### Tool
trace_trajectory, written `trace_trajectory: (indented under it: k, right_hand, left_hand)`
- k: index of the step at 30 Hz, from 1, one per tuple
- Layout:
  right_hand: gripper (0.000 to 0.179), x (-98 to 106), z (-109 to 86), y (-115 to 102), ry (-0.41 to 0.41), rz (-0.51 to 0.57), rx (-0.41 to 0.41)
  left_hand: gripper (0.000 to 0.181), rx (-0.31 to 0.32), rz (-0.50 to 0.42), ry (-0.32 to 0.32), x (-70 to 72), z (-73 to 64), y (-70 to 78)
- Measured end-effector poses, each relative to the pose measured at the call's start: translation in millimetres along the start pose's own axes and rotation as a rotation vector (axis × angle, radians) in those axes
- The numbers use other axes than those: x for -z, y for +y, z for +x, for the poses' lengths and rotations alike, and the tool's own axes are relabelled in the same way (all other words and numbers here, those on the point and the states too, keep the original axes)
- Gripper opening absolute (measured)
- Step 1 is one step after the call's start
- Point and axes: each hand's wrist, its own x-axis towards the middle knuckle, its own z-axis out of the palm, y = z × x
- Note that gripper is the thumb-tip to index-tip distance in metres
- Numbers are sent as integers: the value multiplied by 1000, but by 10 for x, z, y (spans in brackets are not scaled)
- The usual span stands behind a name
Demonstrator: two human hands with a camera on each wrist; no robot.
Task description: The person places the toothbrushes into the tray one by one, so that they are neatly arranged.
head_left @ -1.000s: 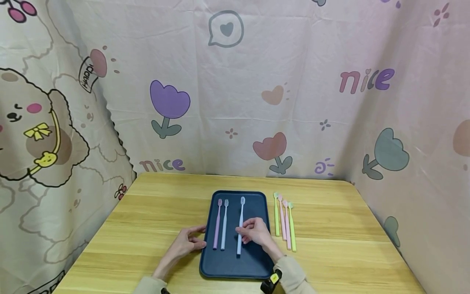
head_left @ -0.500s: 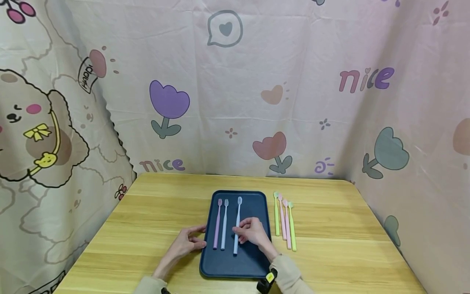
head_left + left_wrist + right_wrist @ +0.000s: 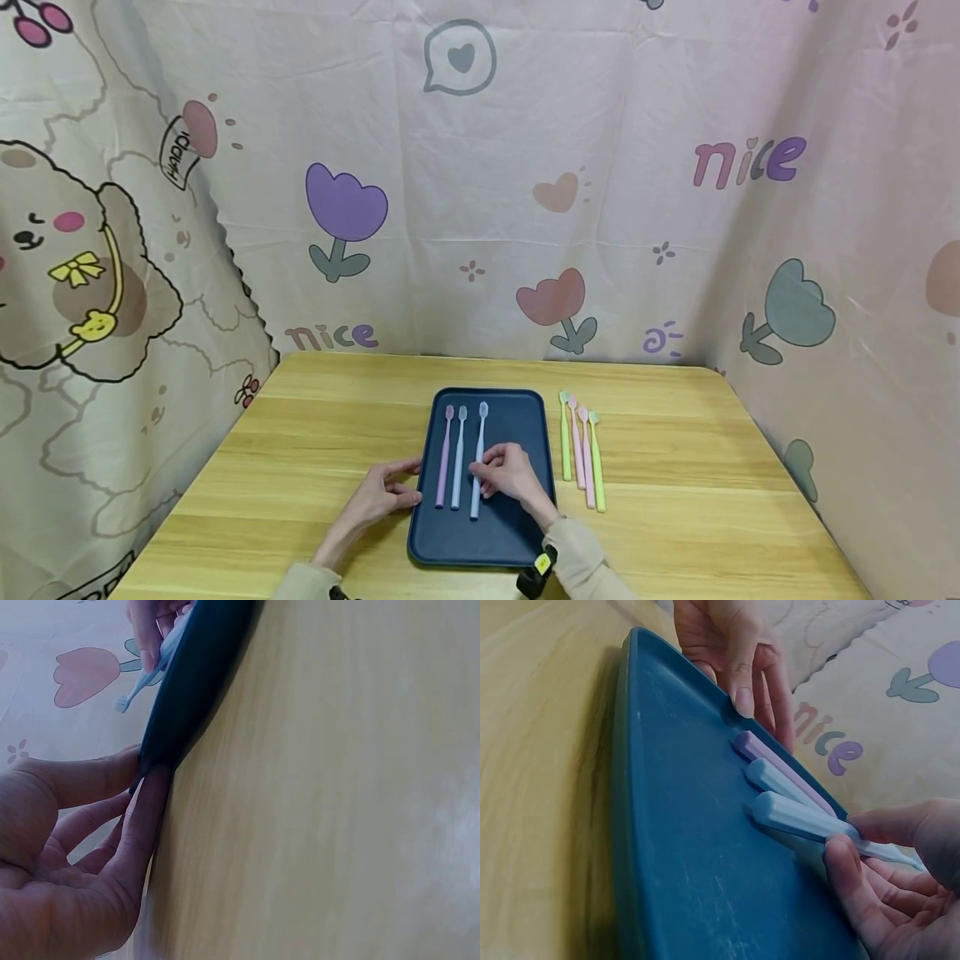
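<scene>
A dark blue tray (image 3: pixel 450 540) lies on the table. My right hand (image 3: pixel 512 473) pinches a light blue toothbrush (image 3: pixel 479 437) between thumb and fingers over the tray's middle, bristle end pointing away from me. In the right wrist view, the handle of that toothbrush (image 3: pixel 795 815) is just above the tray floor; whether it touches cannot be told. To its left, a purple toothbrush (image 3: pixel 444 462) and another light blue toothbrush (image 3: pixel 458 462) lie side by side in the tray. With thumb and fingers, my left hand (image 3: pixel 377 496) grips the tray's left rim.
Right of the tray, green and pink toothbrushes (image 3: pixel 582 458) lie in a close group on the wooden table (image 3: pixel 697 483). A printed curtain (image 3: pixel 465 167) hangs behind the table and along both sides.
My right hand has slid the light blue toothbrush leftward, closer to the two in the tray. My left hand has stayed at the rim.
</scene>
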Motion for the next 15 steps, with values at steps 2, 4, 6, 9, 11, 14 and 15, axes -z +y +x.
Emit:
trace_trajectory:
  k: [2,4,6,9,11,14,15]
  right_hand:
    - [19,-6,7,-6,0,-4,-1]
    - [19,-8,9,-6,-2,0,1]
    - [18,-14,17,-2,-3,-7,-1]
    - [17,-26,29,3,-4,-20,-5]
    - [16,-35,36,3,-5,-29,-4]
    - [16,-54,50,8,-4,-35,4]
    - [16,-60,55,11,-4,-35,5]
  left_hand:
    - [66,-2,-3,-2,0,-2,4]
    - [66,-6,-1,-4,1,-4,7]
    - [66,-9,3,-4,1,-4,9]
    - [66,-8,11,-1,0,-5,11]
    - [66,-7,12,1,-2,-5,10]
    - [66,-7,11,3,-3,-3,7]
    - [66,-7,10,3,-4,-1,4]
